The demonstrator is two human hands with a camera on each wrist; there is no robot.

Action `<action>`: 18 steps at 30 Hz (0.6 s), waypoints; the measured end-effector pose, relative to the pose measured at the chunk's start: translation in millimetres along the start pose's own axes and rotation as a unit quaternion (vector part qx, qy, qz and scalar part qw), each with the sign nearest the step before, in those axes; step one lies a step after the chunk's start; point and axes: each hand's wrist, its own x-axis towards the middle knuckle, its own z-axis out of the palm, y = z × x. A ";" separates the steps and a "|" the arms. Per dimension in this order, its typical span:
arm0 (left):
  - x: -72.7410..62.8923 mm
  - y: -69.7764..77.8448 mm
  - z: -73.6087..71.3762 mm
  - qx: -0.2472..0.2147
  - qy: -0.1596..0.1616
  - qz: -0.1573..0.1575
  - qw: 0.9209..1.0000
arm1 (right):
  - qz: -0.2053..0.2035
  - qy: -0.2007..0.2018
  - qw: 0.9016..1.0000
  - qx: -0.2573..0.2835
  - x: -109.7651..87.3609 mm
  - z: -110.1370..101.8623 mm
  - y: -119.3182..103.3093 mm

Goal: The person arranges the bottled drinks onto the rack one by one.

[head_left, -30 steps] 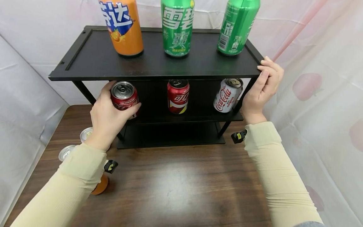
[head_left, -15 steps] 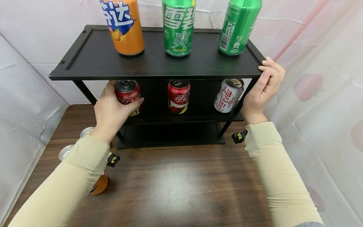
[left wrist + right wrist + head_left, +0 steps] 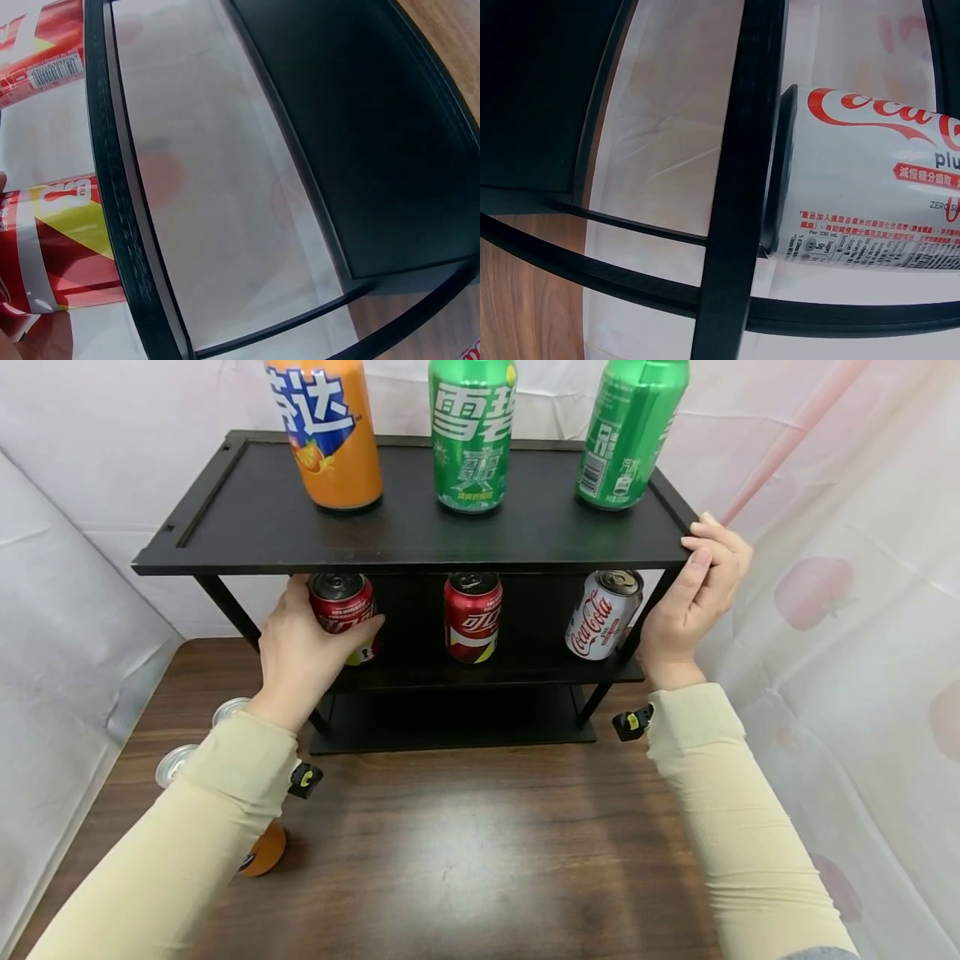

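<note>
My left hand (image 3: 294,647) grips a red cola can (image 3: 342,602) at the left end of the black rack's middle shelf, thumb across its front. In the left wrist view this red can (image 3: 60,247) stands against the shelf's edge, with bits of fingers at the left border. The far side of the can is hidden. My right hand (image 3: 693,593) holds the right front corner of the rack (image 3: 405,539). Along the same shelf stand another red can (image 3: 472,618) in the middle and a white Coca-Cola can (image 3: 603,614) at the right, near the right hand.
An orange can (image 3: 337,443) and two green cans (image 3: 471,443) stand on the top shelf. The bottom shelf (image 3: 457,718) sits low over the wooden table (image 3: 465,852). Several cans stand at the left, partly behind the left arm, among them an orange one (image 3: 266,850).
My left hand has moved slightly right and deeper into the middle shelf with the red can, which went from tilted to more upright. The right hand has stayed at the corner.
</note>
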 end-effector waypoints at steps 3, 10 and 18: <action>-0.7 0.7 1.6 0.000 0.000 -0.003 1.000 | -0.001 -0.002 1.000 0.000 0.3 -0.9 0.5; -2.6 -1.5 2.8 -0.005 0.001 -0.004 1.000 | -0.003 -0.001 1.000 0.004 0.1 0.0 0.3; -5.9 -2.4 5.9 -0.001 -0.003 -0.004 1.000 | -0.002 -0.005 1.000 0.000 0.0 -1.0 -2.0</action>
